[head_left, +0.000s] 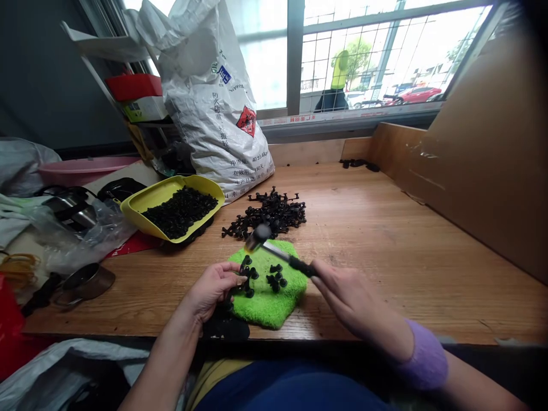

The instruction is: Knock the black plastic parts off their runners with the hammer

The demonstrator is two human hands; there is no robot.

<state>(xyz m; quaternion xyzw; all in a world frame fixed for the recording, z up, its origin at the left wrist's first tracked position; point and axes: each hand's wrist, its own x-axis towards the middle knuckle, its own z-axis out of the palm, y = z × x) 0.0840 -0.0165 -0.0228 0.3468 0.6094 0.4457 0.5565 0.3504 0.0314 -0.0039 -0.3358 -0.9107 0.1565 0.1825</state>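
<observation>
White printed sack (pixel 201 108) by the window (pixel 294 57), pink basin (pixel 85 170)

Head-worn view, forward and down over table (pixel 363 222)

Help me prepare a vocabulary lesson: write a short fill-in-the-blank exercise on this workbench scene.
The right hand grips a small metal-shafted hammer whose handle is coloured ____.
The left hand touches small black knobbed pieces over a fuzzy cloth coloured bright ____.
From the wearer's viewpoint, the yellow plastic scoop sits to the ____ of the loose black heap.
The soft wristband is coloured ____.

Missing words: black; green; left; purple.
</observation>
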